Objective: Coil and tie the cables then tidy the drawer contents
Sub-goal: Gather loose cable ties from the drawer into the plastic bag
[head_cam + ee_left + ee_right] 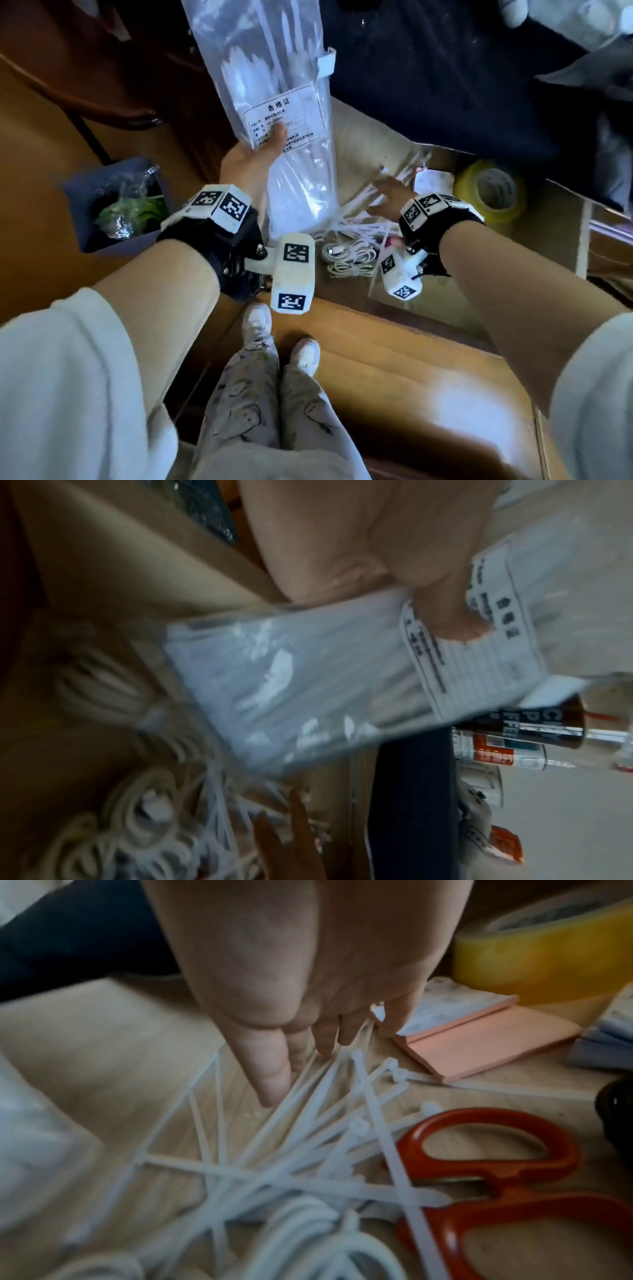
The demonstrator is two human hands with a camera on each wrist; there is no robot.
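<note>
My left hand [253, 154] holds up a clear bag of white cable ties [274, 102], thumb [445, 610] pressed on its printed label. The bag [291, 683] hangs over the left end of the open wooden drawer [541, 233]. My right hand [388, 195] reaches into the drawer, and its straight fingers [274, 1091] touch a loose heap of white cable ties [308, 1150]. Coiled white cables [349, 257] lie at the drawer's front, below both hands, and show blurred in the right wrist view [308, 1237].
Orange-handled scissors [496, 1177] lie right of the loose ties. A pink pad [479, 1045] and a yellow tape roll [493, 192] sit further right. Dark cloth [445, 85] covers the desk above the drawer. A blue bin [113, 202] stands on the floor at left.
</note>
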